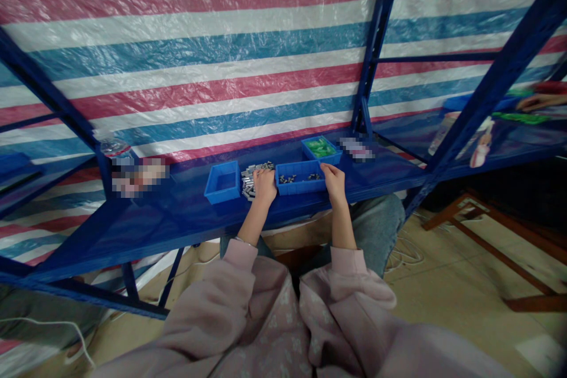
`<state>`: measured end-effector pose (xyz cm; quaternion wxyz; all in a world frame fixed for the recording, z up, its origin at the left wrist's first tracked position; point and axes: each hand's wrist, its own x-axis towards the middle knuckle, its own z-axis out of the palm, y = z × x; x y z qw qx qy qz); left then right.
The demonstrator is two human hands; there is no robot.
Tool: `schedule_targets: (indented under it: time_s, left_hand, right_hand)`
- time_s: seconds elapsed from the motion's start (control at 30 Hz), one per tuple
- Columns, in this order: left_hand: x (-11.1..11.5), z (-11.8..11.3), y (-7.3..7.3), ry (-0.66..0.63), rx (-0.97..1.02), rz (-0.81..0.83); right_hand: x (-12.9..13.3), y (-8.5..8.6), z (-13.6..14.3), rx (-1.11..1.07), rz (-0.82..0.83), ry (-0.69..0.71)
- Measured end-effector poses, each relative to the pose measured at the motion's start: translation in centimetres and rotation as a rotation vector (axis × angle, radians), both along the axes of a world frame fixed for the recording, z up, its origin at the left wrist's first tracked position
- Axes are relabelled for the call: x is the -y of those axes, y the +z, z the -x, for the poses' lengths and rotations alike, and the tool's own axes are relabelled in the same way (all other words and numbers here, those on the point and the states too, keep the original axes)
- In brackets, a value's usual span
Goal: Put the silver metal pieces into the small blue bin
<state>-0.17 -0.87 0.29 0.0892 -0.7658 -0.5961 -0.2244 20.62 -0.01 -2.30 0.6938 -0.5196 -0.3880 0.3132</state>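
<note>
My left hand (264,184) rests at the right side of a pile of small silver metal cylinders (248,182), its fingers curled at the left end of a long blue bin (301,186). What it grips, if anything, is too small to tell. At that bin's right end is my right hand (333,181), thumb and fingers closed on the rim. Small dark metal pieces (287,179) lie inside the bin in two groups. Left of the pile stands another blue bin (224,194) with nothing visible inside.
Behind the long bin, a small blue bin (322,146) holds green items. A clear bottle (116,147) stands at the left. Blue posts (365,71) rise from the shelf (168,212). Another person's hand (543,101) shows at the far right.
</note>
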Motion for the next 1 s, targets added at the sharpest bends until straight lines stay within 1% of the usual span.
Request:
schedule_targets:
  time_s: [0.17,0.3,0.4,0.5,0.6,0.7,0.8,1.0]
  left_hand:
    - [0.0,0.0,0.1,-0.004,0.024,0.007]
    - [-0.2,0.0,-0.1,0.03,0.079,-0.016]
    - [-0.4,0.0,-0.2,0.03,0.185,-0.033]
    - [-0.7,0.0,-0.1,-0.002,0.336,-0.059]
    - [-0.8,-0.1,-0.1,-0.024,0.456,-0.117]
    - [-0.7,-0.2,0.0,-0.063,0.524,-0.208]
    - [-0.7,-0.2,0.1,-0.135,0.574,-0.289]
    - [-1.5,-0.2,-0.3,-0.287,0.679,-0.383]
  right_hand:
    - [-0.2,-0.3,-0.1,0.014,-0.011,0.004]
    - [-0.1,-0.2,-0.1,0.013,-0.004,0.007]
    - [0.0,0.0,-0.1,-0.001,-0.004,0.007]
    - [0.1,0.1,0.0,-0.008,0.004,0.003]
    - [0.1,0.2,0.1,-0.018,0.006,0.001]
    - [0.2,0.2,0.1,-0.018,0.002,0.0]
    - [0.2,0.2,0.0,-0.006,-0.003,0.004]
    - [-0.1,-0.1,-0.1,-0.015,-0.008,0.002]
